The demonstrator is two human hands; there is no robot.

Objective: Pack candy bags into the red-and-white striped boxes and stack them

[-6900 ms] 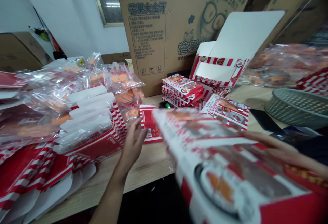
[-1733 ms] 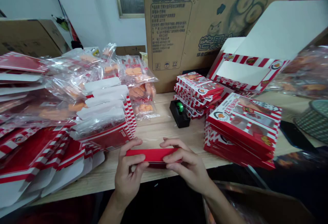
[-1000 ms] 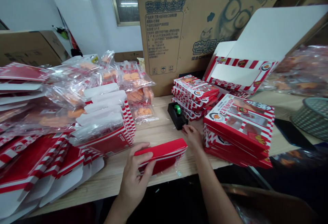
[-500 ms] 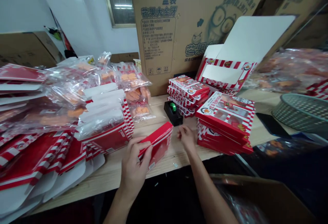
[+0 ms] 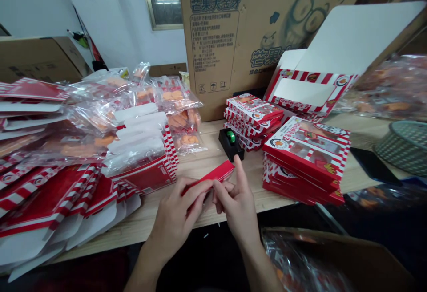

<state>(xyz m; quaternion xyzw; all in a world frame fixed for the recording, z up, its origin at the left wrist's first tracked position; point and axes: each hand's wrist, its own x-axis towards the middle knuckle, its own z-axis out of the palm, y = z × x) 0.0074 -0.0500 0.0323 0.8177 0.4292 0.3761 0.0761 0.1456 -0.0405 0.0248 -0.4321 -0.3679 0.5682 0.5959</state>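
The slim red box (image 5: 215,176) is held low over the near edge of the counter (image 5: 196,167). It's tipped so a narrow long edge faces up and the far end points at the black tape dispenser (image 5: 231,144). I can't tell if that far end touches the wood.

Both hands have it at the near end. The left hand (image 5: 176,221) has its grip closed around it, fingers wrapped over the top edge. The right hand (image 5: 238,205) is pinching it from the other side with the thumb, index finger sticking straight out along the box. Looks to me like the tilt is there so the end sits right between the two thumbs, where they can work on it.

The dispenser sits just past the box, within easy reach, which I'd guess is on purpose. Right of it is a stack of closed boxes (image 5: 305,158), squared up, with a shorter stack (image 5: 253,114) behind and an open display carton (image 5: 313,91) beyond that.

On the left are flat carton blanks (image 5: 50,203) fanned out, plus clear bags of orange snacks (image 5: 176,114). A big printed shipping carton (image 5: 233,38) stands at the back, and a woven basket (image 5: 403,145) is off to the far right.
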